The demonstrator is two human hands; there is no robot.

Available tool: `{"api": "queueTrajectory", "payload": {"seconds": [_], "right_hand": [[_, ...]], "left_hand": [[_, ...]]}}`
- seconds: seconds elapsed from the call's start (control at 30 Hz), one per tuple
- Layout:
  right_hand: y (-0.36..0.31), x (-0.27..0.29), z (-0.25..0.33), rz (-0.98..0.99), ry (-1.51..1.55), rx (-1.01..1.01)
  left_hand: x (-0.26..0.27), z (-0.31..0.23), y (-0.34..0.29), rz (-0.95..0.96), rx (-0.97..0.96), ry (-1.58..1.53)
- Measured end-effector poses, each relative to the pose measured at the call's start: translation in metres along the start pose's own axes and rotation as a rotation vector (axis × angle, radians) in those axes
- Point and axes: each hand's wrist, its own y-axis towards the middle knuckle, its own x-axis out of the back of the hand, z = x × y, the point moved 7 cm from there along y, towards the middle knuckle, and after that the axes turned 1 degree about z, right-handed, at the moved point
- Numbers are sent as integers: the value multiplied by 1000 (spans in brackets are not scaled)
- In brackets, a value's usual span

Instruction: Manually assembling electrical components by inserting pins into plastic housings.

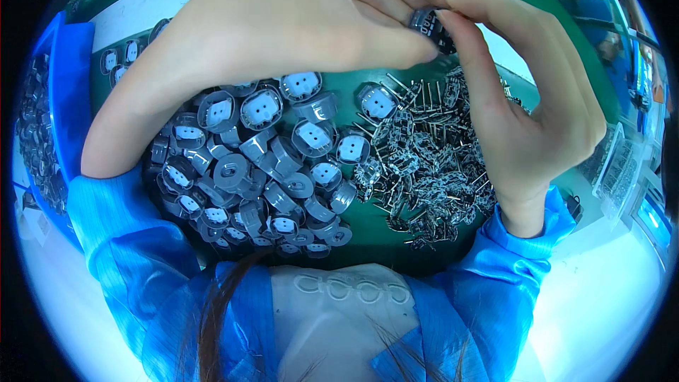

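Note:
Both hands meet above the green work surface (361,230), at the far side right of the middle. My left hand (304,18) reaches across and holds a small dark, round housing (431,26) between thumb and fingers. From the right, my right hand (537,74) pinches its edge with thumb and forefinger; anything small between those fingertips is hidden. Below my left hand lies a heap of grey see-through round housings (279,184), several with white holed inserts. Under my right hand spreads a pile of small dark parts with metal pins (431,163).
One grey housing with a white insert (377,101) sits apart between the piles. A blue bin (69,92) at the left holds more housings. More housings (120,60) lie at the far left, beside a white strip (152,0). Clear plastic trays (615,163) stand at the right.

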Motion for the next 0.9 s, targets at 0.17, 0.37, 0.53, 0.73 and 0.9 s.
{"api": "queueTrajectory", "payload": {"seconds": [0.17, 0.37, 0.53, 0.73, 0.9], "right_hand": [[2, -10, 11, -148, 39, 43], [5, -20, -7, 0, 482, -467], [-6, -30, -10, 116, 870, -887], [-19, -20, -16, 357, 413, -563], [-27, -26, 3, 471, 376, -449]], "left_hand": [[7, -8, -9, -160, 268, -13], [8, -13, -9, -201, 178, 132], [7, -24, -7, -218, 99, 224], [72, -18, -8, -456, 19, 1139], [102, 12, -14, -541, 122, 1573]]}}
